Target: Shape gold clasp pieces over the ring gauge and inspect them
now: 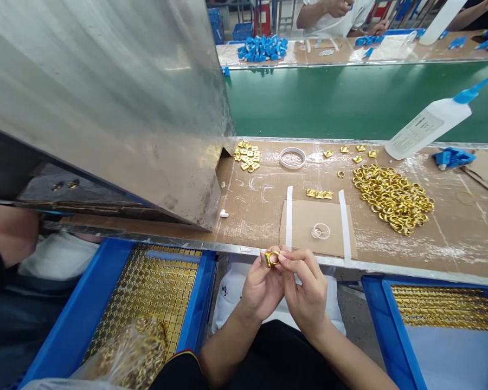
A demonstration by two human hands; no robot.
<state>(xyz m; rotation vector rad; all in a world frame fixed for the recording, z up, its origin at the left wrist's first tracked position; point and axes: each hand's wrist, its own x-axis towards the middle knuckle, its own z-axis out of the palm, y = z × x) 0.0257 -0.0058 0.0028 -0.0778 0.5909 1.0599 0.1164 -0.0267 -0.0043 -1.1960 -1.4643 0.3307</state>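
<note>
Ring (267,260): a gold band with a broad flat face was up between both hands, just in front of the bench edge, its hole turned toward the wearer, probably so that the band could be seen plainly.
Left hand (262,292): thumb and fingertips were closed on the broad-faced side, perhaps to steady it; the palm was turned up and loosely cupped beneath.
Right hand (308,290): thumb and forefinger were pinched together on the opposite side of the band, the other fingers curled; this grip seemed suited to fine turning.
Cardboard pad (301,241): it lay straight ahead on the bench (250,211), with white tape strips (289,216) along both sides, likely to hold it flat. A small clear round dish (314,233) sat on it; its contents were too small to tell.
Ring pile (392,197): loose gold rings were heaped right of the pad, seemingly for easy reach by the right hand.
Gold squares (319,194): a short row lay just beyond the pad, apart from the small heap (247,156) by the metal housing (146,135).
Bottle (421,130): it looked tilted beyond the ring pile, its blue nozzle pointing up and away.
</note>
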